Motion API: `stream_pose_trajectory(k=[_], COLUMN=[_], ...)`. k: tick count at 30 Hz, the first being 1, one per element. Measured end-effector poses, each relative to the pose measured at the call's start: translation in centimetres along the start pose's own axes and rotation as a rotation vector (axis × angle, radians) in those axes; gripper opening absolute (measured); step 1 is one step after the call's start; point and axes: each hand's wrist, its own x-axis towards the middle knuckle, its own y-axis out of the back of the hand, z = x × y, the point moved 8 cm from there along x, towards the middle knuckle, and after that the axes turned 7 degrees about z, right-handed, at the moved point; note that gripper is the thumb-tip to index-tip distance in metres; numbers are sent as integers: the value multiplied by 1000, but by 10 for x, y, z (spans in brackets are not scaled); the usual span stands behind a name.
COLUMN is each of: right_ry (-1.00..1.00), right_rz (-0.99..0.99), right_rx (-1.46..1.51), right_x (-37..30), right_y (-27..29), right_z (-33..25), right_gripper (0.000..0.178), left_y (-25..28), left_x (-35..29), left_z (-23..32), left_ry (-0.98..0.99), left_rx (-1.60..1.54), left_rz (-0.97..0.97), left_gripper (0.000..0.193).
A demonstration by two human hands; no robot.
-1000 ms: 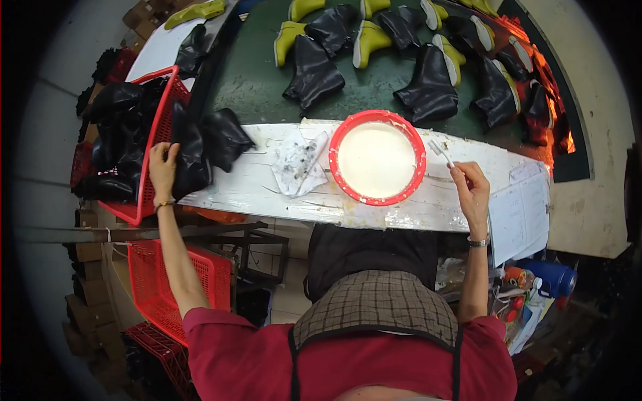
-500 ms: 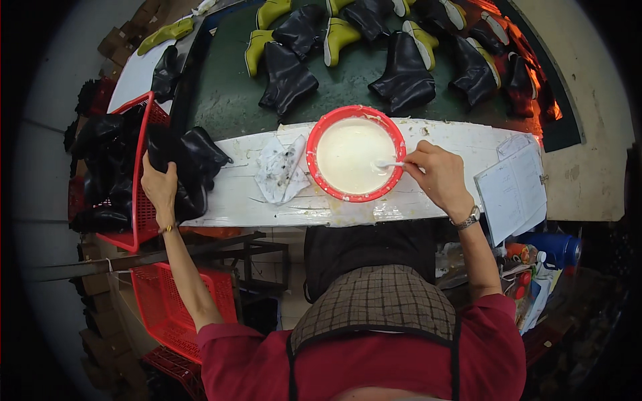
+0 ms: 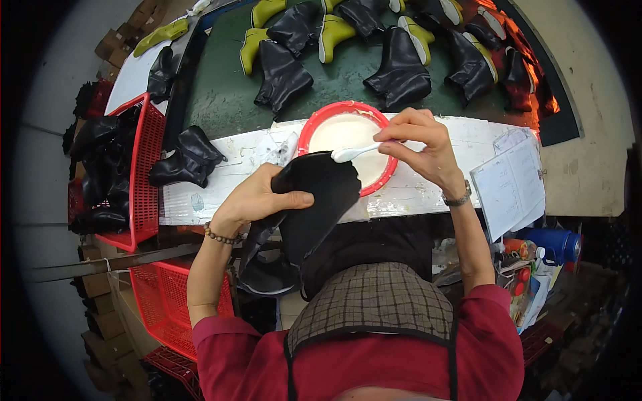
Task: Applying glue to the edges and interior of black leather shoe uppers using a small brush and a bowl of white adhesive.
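Note:
My left hand point(image 3: 257, 197) grips a black boot upper point(image 3: 324, 200) in front of me, its thumb lying on top of the dark material. Between the fingers of my right hand point(image 3: 424, 144) is a small white brush point(image 3: 364, 150), its head coated with white paste. That head meets the top edge of the upper, over the near side of a red bowl point(image 3: 309, 125). Creamy white liquid point(image 3: 344, 130) fills the bowl, partly hidden by the upper and brush. A crumpled, stained white cloth point(image 3: 273, 150) lies just left of the bowl.
Another black boot upper point(image 3: 190, 160) rests on the white board point(image 3: 184, 207), beside a red basket point(image 3: 150, 157) of black uppers. Beyond, a green surface point(image 3: 221, 73) carries several black uppers and yellow boot-shaped pieces point(image 3: 334, 37). Paper sheets point(image 3: 508, 190) lie at right.
My left hand has brought a black upper from beside the basket to the middle. The brush has come up out of the bowl's liquid to the upper's edge.

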Motion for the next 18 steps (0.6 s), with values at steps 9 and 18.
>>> stream_pose_trajectory(k=[9,18], right_ry=[-14,-320], right_rz=[45,115], right_rx=[-102,16], right_x=[-16,-35], right_y=[-7,-19], right_z=[2,27], right_gripper=[18,17], left_y=[31,61], left_x=[-12,-7], left_z=[23,23], left_ry=[-220,-371], left_rx=[-136,249], left_rz=[405,879], left_gripper=[24,31])
